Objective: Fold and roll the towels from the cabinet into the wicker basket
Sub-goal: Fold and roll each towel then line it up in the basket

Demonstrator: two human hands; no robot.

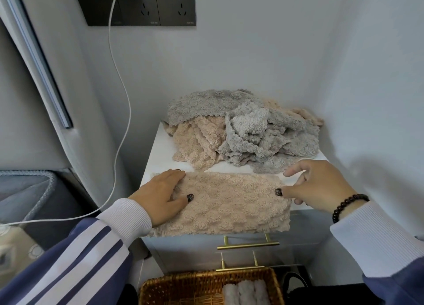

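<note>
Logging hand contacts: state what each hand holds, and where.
Left hand lies flat on the beige towel's left end, no grip. Right hand touches its right edge; whether it pinches cannot be told.
</note>
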